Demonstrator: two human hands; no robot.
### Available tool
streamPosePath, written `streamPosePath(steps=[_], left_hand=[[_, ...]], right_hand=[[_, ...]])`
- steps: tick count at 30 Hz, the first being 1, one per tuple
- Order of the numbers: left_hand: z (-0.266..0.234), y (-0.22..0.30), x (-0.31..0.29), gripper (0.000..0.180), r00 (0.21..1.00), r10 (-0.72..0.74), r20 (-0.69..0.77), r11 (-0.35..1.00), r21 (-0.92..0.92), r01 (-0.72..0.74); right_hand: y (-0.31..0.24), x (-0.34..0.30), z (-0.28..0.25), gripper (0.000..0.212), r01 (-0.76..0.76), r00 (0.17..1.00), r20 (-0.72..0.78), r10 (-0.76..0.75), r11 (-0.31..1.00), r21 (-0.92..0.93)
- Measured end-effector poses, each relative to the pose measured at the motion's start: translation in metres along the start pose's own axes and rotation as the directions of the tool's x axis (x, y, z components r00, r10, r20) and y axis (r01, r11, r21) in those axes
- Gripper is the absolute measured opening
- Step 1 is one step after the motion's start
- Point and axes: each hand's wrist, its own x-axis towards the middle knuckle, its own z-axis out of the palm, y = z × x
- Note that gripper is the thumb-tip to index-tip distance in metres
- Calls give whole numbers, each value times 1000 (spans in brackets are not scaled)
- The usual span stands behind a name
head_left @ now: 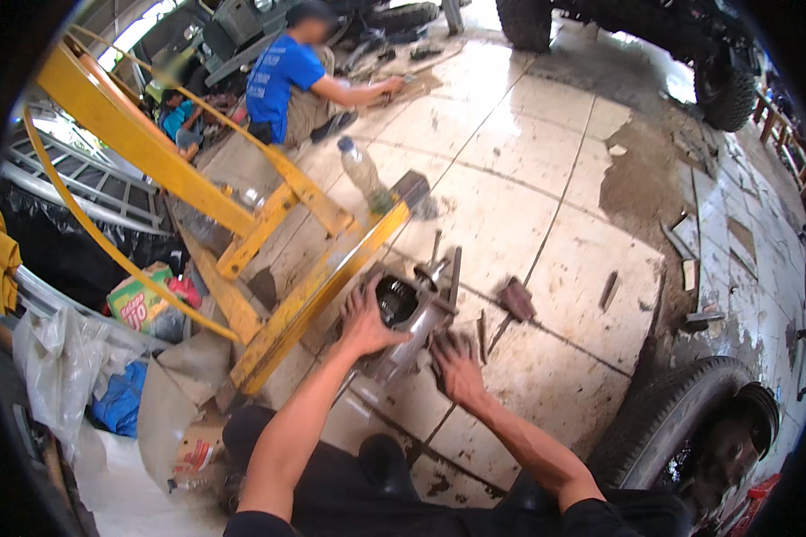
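A grey metal gear housing (392, 353) rests on the tiled floor before me, its round opening showing a dark toothed gear (396, 301) inside. My left hand (367, 320) grips the housing's left side, thumb laid across the top below the opening. At the far end a short shaft with a round flange (430, 276) sticks out. My right hand (458, 365) is low beside the housing's right side, fingers stretched out and dirty, holding nothing that I can see. Its fingertips are close to the housing; whether they touch it is unclear. A thin metal bar (483, 338) lies just right of those fingers.
A yellow steel frame (318, 300) stands close on the left. Beyond it are a plastic bottle (360, 168) and a dark metal block (411, 190). A rusty brown piece (516, 299) lies to the right. A tyre (672, 430) is at lower right; a person in blue (282, 85) sits farther off.
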Motion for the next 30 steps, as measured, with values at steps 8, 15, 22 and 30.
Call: streamPosePath(steps=[8, 15, 22, 30], left_hand=[[-11, -17, -14, 139, 991, 80, 107, 993, 77, -88], [-29, -12, -18, 145, 965, 26, 261, 982, 176, -74], [-61, 15, -14, 151, 914, -87, 396, 976, 216, 0], [-42, -6, -8, 149, 939, -49, 340, 976, 214, -27]], right_hand=[[-18, -6, -22, 56, 23, 998, 57, -22, 1000, -19], [-31, -8, -6, 59, -29, 1000, 2, 29, 1000, 1], [-66, 2, 4, 70, -239, 965, -69, 253, 956, 170], [-70, 17, -12, 57, -241, 960, -84, 266, 943, 227]])
